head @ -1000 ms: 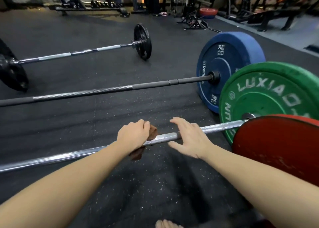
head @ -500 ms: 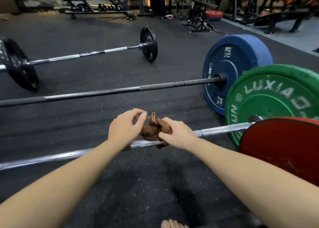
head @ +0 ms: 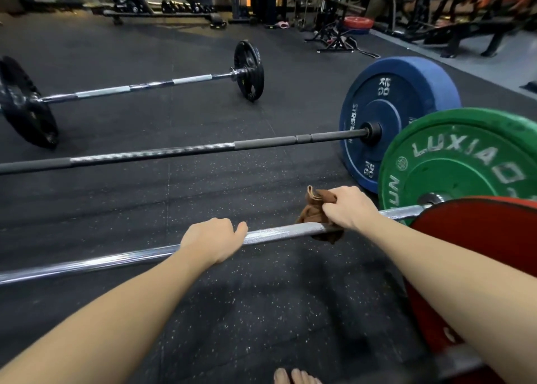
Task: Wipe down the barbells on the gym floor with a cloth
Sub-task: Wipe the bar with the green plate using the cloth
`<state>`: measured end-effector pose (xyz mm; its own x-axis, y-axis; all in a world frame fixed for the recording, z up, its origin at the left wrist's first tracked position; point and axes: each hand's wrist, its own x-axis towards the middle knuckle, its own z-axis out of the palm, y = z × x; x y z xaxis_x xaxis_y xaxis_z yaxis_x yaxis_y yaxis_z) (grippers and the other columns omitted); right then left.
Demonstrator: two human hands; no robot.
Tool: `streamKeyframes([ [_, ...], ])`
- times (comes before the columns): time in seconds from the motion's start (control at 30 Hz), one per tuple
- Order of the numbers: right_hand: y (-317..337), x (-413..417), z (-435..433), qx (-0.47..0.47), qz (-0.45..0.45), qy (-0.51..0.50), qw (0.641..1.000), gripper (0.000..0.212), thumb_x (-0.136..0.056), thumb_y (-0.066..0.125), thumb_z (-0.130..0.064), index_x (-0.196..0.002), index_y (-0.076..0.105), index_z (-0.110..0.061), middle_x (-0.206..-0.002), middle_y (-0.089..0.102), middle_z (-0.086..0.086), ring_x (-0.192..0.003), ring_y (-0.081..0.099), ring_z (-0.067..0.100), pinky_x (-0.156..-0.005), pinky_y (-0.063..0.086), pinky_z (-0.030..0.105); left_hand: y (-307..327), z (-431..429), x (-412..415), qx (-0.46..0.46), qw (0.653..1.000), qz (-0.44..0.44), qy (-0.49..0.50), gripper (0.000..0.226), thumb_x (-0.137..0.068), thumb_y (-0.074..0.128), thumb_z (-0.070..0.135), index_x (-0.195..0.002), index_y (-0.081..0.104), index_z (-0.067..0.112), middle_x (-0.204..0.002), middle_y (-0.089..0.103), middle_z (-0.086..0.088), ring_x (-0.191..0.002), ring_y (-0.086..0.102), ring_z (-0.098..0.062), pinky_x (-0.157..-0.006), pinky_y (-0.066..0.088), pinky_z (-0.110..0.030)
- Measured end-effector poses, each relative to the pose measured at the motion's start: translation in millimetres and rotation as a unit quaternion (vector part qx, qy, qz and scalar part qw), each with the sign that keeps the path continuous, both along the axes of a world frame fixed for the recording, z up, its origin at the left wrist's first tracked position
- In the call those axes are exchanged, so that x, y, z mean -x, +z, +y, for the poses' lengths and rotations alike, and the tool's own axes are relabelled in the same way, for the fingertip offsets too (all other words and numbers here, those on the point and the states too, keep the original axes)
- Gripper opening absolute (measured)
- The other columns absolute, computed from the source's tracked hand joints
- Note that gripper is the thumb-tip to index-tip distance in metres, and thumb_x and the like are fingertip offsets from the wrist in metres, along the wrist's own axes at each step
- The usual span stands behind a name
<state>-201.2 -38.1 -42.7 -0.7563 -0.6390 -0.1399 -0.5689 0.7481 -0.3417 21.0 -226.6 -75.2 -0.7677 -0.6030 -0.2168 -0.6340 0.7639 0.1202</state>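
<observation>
A chrome barbell (head: 279,234) lies across the floor in front of me, its right end carrying a green plate (head: 453,168). My left hand (head: 213,238) curls over the bar near its middle. My right hand (head: 347,207) grips a brown cloth (head: 312,209) wrapped round the bar, close to the green plate. Behind it lies a dark barbell (head: 180,152) with a blue plate (head: 389,116), and farther back a third barbell (head: 139,87) with black plates.
A red plate (head: 476,238) stands at my right, partly behind my right forearm. My bare toes (head: 293,378) show at the bottom edge. Benches, racks and a stand (head: 334,39) line the back of the black rubber floor (head: 145,203).
The cloth passed from my left hand to my right. My right hand has slid it rightward along the bar toward the green plate, and my left hand settled on the bar.
</observation>
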Motion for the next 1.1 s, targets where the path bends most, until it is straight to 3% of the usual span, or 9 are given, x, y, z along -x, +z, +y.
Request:
streamKeyframes([
  [0.13, 6, -29, -23, 0.013, -0.012, 0.01, 1.0, 0.038, -0.088, 0.048, -0.061, -0.092, 0.069, -0.03, -0.088, 0.066, -0.002, -0.084, 0.061, 0.027, -0.073, 0.047, 0.034, -1, -2, 0, 0.0, 1.0, 0.003, 0.002, 0.054, -0.103, 0.022, 0.047, -0.075, 0.053, 0.012, -0.079, 0.061, -0.004, -0.068, 0.054, -0.019, -0.069, 0.041, -0.035],
  [0.27, -11, -66, -42, 0.057, -0.059, 0.091, 0.992, 0.027, -0.09, 0.059, -0.054, -0.098, 0.059, -0.028, -0.093, 0.067, -0.004, -0.086, 0.063, 0.021, -0.077, 0.053, 0.037, -3, -3, 2, -0.002, 1.0, -0.003, -0.005, 0.049, -0.102, 0.024, 0.045, -0.077, 0.054, 0.015, -0.082, 0.06, -0.004, -0.073, 0.055, -0.023, -0.071, 0.041, -0.036],
  [0.43, -16, -58, -38, 0.073, -0.054, 0.144, 0.985, 0.025, -0.095, 0.061, -0.05, -0.112, 0.058, -0.033, -0.102, 0.067, -0.01, -0.093, 0.062, 0.016, -0.083, 0.054, 0.039, -6, -8, 2, 0.002, 1.0, -0.007, -0.025, 0.045, -0.101, 0.025, 0.043, -0.086, 0.058, 0.017, -0.088, 0.062, -0.003, -0.083, 0.059, -0.028, -0.072, 0.04, -0.037],
  [0.6, -17, -56, -40, 0.081, -0.07, 0.137, 0.985, 0.059, -0.092, 0.061, -0.047, -0.145, 0.036, -0.049, -0.095, 0.065, -0.013, -0.089, 0.062, 0.018, -0.08, 0.051, 0.036, -5, -8, 3, -0.018, 1.0, -0.014, -0.006, 0.046, -0.101, 0.025, 0.045, -0.085, 0.058, 0.016, -0.086, 0.061, -0.003, -0.077, 0.057, -0.022, -0.072, 0.041, -0.037],
  [0.67, -19, -54, -43, 0.082, -0.081, 0.137, 0.984, 0.041, -0.091, 0.061, -0.047, -0.131, 0.054, -0.047, -0.105, 0.07, -0.012, -0.095, 0.064, 0.016, -0.085, 0.055, 0.038, -3, -10, 4, -0.039, 0.999, -0.023, -0.002, 0.046, -0.102, 0.025, 0.046, -0.084, 0.056, 0.017, -0.086, 0.061, -0.003, -0.077, 0.057, -0.02, -0.072, 0.042, -0.037],
  [0.73, -18, -51, -43, 0.062, -0.076, 0.139, 0.985, 0.023, -0.09, 0.059, -0.046, -0.111, 0.067, -0.041, -0.099, 0.07, -0.012, -0.091, 0.065, 0.014, -0.083, 0.058, 0.039, -4, -11, 7, -0.067, 0.997, -0.033, 0.001, 0.046, -0.102, 0.025, 0.047, -0.082, 0.053, 0.017, -0.086, 0.061, -0.002, -0.077, 0.057, -0.019, -0.073, 0.043, -0.037],
  [0.83, -4, -46, -46, -0.013, -0.036, 0.156, 0.987, 0.018, -0.09, 0.056, -0.048, -0.091, 0.067, -0.033, -0.091, 0.067, -0.008, -0.086, 0.064, 0.019, -0.078, 0.056, 0.038, -2, -16, 10, -0.13, 0.99, -0.051, 0.023, 0.05, -0.099, 0.024, 0.05, -0.076, 0.053, 0.015, -0.074, 0.067, -0.002, -0.067, 0.059, -0.02, -0.072, 0.046, -0.035],
  [0.97, 4, -16, -24, -0.093, 0.021, 0.121, 0.988, 0.024, -0.087, 0.054, -0.053, -0.092, 0.066, -0.033, -0.098, 0.068, -0.006, -0.091, 0.063, 0.024, -0.074, 0.051, 0.036, 8, -13, 9, -0.215, 0.974, -0.046, 0.059, 0.05, -0.097, 0.029, 0.047, -0.069, 0.051, 0.011, -0.039, 0.052, 0.002, -0.034, 0.045, -0.018, -0.053, 0.041, -0.025],
  [1.1, -8, 9, -4, -0.113, 0.102, 0.039, 0.987, 0.032, -0.086, 0.052, -0.059, -0.095, 0.064, -0.03, -0.103, 0.07, -0.003, -0.093, 0.064, 0.025, -0.078, 0.052, 0.036, 5, -15, 9, -0.195, 0.978, -0.054, 0.048, 0.052, -0.094, 0.028, 0.05, -0.069, 0.053, 0.011, -0.044, 0.057, -0.003, -0.041, 0.051, -0.023, -0.062, 0.046, -0.029],
])
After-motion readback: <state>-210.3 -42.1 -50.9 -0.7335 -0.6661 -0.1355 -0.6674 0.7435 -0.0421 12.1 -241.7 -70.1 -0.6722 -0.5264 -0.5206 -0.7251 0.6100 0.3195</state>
